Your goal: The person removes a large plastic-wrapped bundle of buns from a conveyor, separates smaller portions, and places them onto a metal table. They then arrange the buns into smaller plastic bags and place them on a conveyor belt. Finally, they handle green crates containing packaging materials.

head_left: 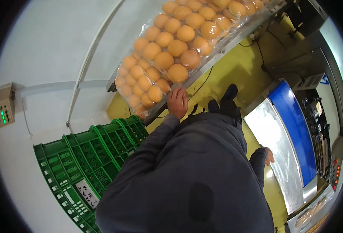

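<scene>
Clear plastic bags of round buns [171,40] lie in a row along a metal table [218,56] at the top of the view. My left hand [177,102] rests by the table's near end, close to the bagged buns, with its fingers curled; whether it grips the edge or a bag cannot be told. My right hand [269,156] hangs low beside the bare metal surface of a machine [285,151] with a blue panel, and nothing shows in it. Part of that hand is hidden by the sleeve.
Stacked green plastic crates [87,157] stand at the lower left, one with a handwritten label. A control box [3,107] with lit lamps hangs on the left wall. Cables lie on the yellow floor [218,72]. More packed bread [311,212] is at the lower right.
</scene>
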The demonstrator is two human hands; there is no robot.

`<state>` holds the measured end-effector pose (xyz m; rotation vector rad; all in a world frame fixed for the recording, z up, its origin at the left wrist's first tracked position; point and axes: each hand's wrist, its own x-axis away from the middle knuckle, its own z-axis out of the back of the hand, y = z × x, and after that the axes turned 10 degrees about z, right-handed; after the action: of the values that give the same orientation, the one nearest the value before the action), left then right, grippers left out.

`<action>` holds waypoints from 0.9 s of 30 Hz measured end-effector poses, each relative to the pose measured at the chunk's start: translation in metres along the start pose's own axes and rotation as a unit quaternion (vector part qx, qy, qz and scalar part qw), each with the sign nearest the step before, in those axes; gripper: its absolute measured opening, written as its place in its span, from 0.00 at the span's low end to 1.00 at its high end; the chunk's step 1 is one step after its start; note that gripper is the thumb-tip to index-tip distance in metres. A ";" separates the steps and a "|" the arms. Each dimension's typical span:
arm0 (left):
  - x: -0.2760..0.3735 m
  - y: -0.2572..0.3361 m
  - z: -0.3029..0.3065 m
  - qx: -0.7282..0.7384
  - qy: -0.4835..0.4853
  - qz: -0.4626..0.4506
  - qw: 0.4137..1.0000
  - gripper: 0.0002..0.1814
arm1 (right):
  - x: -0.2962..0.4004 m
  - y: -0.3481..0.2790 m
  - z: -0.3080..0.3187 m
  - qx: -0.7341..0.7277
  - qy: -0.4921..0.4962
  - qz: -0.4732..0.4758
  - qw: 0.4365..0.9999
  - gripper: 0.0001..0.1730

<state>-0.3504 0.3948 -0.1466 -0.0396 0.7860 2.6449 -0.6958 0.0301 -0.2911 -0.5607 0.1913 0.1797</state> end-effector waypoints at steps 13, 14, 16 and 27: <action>-0.071 -0.139 0.062 0.034 0.145 0.384 0.911 0.43 | -0.033 0.024 -0.079 0.018 0.065 0.023 0.997 0.29; -0.070 -0.128 0.063 -0.034 0.124 0.430 0.894 0.43 | -0.036 0.017 -0.071 0.009 0.057 0.019 0.998 0.28; -0.068 -0.110 0.065 -0.062 0.146 0.447 0.880 0.38 | -0.041 0.012 -0.061 -0.006 0.043 0.008 0.999 0.27; -0.077 -0.094 0.078 -0.131 0.264 0.273 0.916 0.10 | -0.086 0.004 -0.032 -0.036 -0.449 -0.076 0.890 0.26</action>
<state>-0.2386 0.4820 -0.1193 -0.7346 0.6538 3.3181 -0.7841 0.0058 -0.3005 -0.5135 -0.7648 0.2774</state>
